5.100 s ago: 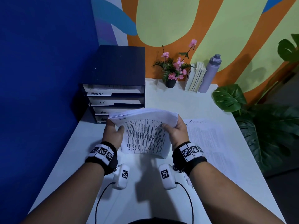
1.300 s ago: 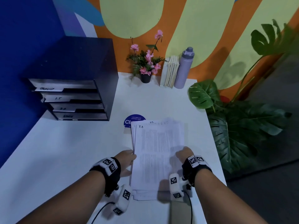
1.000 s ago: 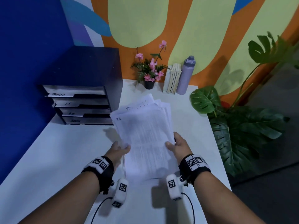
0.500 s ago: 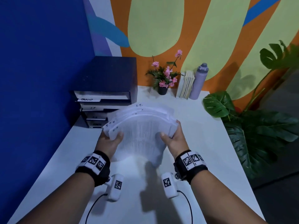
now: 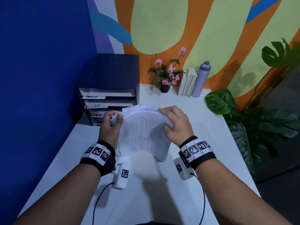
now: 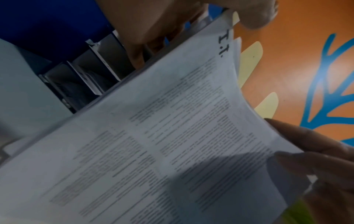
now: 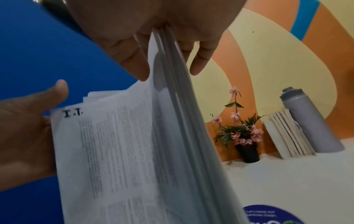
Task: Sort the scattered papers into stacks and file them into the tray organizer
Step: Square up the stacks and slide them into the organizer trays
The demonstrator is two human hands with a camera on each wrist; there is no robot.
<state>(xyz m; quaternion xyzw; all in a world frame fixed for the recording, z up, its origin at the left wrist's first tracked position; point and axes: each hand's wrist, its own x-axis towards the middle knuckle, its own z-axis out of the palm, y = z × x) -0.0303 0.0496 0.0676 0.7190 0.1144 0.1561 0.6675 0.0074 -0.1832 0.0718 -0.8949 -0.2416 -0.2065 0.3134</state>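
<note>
Both hands, left hand [image 5: 112,125] and right hand [image 5: 176,124], pinch the limp, slippery I.T. paper stack [image 5: 142,133] at its side edges, so it sags between them.

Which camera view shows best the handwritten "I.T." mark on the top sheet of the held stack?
The right wrist view: the I.T. mark sits upright and sharp on the stack. The left wrist view shows it rotated at the edge. The head view shows no readable mark.

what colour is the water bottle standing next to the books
The water bottle is pale lavender grey with a darker grey cap; the right wrist view shows it best, beside the books.
</note>
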